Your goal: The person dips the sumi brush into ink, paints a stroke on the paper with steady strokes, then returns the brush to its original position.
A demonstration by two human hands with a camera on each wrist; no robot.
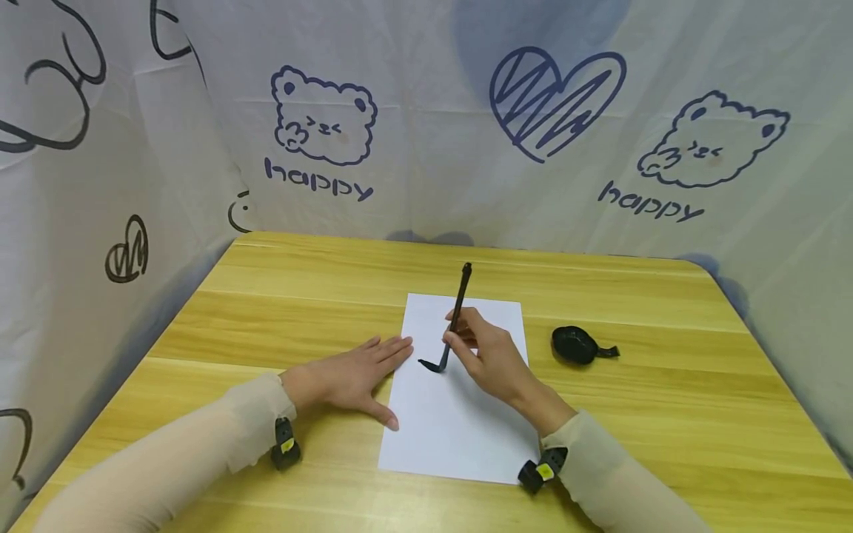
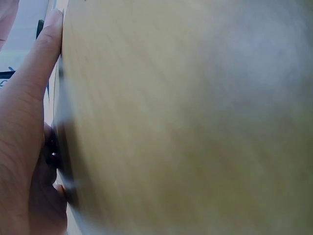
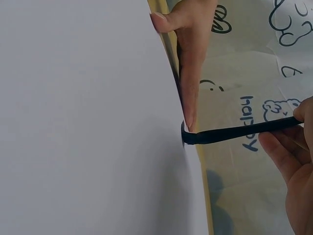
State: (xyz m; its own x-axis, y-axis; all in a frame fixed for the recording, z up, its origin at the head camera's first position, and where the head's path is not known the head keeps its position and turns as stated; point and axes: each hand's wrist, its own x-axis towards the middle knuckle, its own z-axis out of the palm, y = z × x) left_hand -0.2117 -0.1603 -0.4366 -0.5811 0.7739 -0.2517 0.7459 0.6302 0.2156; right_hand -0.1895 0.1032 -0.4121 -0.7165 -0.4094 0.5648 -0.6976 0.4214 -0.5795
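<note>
A sheet of white paper (image 1: 460, 437) lies on the wooden table, and a short black ink stroke (image 1: 429, 365) shows near its middle. My right hand (image 1: 489, 355) pinches a dark calligraphy brush (image 1: 460, 300) between thumb and fingers. The brush (image 3: 234, 132) stands nearly upright, its tip down at the right end of the stroke. My left hand (image 1: 356, 374) lies flat with fingers spread, its fingertips and thumb at the paper's left edge. In the left wrist view, part of the left hand (image 2: 24, 107) shows beside the blurred tabletop.
A small black pan-shaped dish (image 1: 574, 346) with a short handle sits to the right of the paper. The wooden table (image 1: 300, 296) is bordered by a white cloth (image 1: 413, 148) printed with bears and hearts. Each wrist wears a black strap with a small camera.
</note>
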